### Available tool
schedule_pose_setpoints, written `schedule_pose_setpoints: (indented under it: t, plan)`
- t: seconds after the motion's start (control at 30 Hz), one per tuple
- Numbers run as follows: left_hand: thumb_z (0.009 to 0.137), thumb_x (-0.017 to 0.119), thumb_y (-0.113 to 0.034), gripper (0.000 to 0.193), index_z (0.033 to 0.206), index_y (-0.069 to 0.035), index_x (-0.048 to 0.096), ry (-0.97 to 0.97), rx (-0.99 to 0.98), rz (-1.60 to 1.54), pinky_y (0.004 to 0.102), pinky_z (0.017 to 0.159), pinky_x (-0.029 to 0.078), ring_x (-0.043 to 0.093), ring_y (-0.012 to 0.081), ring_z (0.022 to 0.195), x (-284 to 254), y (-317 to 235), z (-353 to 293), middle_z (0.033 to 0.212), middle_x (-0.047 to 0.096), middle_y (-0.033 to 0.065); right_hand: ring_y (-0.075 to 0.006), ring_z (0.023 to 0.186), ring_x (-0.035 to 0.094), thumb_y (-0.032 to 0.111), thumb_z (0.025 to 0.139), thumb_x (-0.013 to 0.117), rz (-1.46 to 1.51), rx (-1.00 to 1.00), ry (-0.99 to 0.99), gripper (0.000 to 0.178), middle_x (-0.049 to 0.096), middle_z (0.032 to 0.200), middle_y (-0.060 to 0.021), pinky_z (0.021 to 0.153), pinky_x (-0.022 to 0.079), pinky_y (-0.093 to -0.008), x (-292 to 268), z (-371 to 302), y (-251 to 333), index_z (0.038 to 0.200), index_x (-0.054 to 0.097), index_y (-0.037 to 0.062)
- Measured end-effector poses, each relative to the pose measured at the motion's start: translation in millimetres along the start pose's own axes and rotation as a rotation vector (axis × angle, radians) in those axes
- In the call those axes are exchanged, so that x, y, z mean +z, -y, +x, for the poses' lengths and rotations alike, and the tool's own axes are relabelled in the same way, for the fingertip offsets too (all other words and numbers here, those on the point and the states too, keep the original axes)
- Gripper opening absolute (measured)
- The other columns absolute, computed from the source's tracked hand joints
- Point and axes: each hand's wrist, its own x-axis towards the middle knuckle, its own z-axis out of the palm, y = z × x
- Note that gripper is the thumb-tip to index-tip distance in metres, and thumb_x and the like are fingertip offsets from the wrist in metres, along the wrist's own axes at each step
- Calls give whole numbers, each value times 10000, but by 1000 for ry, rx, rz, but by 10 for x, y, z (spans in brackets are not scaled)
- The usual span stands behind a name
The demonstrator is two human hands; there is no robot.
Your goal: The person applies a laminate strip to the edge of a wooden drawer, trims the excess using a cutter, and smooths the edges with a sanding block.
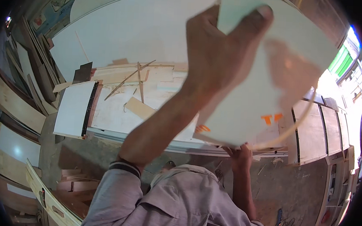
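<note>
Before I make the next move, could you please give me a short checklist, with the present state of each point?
1. Left hand closed over the edge of the white panel: ok.
2. Right hand gripping firmly: cannot tell; it is at the panel's lower edge, but the fingers are partly hidden.
3. Workbench free of loose pieces: not ok; thin wooden strips lie crossed there, near a small pale board.
4. Floor free of cables: not ok; a dark cable lies at the right.
5. Panel's far face undamaged: cannot tell; it is turned away.
</note>
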Motion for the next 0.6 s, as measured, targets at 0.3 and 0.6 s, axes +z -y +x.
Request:
schedule_pose_setpoints:
  t: [0.3, 0.6]
  plan:
    - [923, 768, -410, 410, 922, -8, 689, -222, -85, 368, 307, 588, 450, 579, 133, 649, -1395, -303, 691, 762, 631, 43, -338, 975, 731, 146, 1014, 521, -83, 63, 292, 278, 682, 1125, -202, 773, 657, -489, 1381, 224, -780, 1216, 572, -38]
    - [913, 760, -436, 501, 1025, 44, 672, -365, -201, 479, 361, 697, 483, 597, 215, 758, -2119, -230, 939, 891, 644, 136, -320, 987, 713, 157, 1015, 528, -104, 177, 474, 338, 668, 1143, -192, 799, 651, -446, 1597, 454, -1094, 1287, 558, -42]
